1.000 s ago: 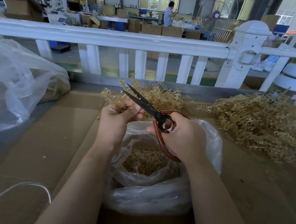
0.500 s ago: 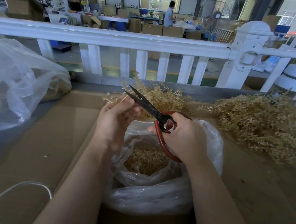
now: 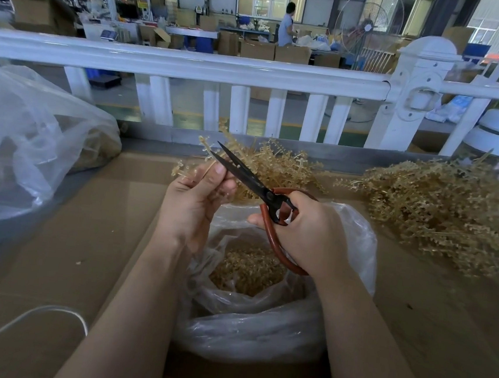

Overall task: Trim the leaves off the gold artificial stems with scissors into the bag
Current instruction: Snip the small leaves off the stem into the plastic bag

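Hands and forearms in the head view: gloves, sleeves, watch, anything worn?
Nothing worn that shows. The left hand and right hand are bare, no gloves, and no rings show. Both forearms are bare down to the bottom edge of the frame, with no sleeve, cuff, watch, band or marking in view. Nails look short and unpainted where visible.

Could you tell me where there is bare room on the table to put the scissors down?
Bare cardboard lies left of the open bag, between it and the big plastic bag. The right is crowded by the gold stem pile; only a strip near the right forearm is free.
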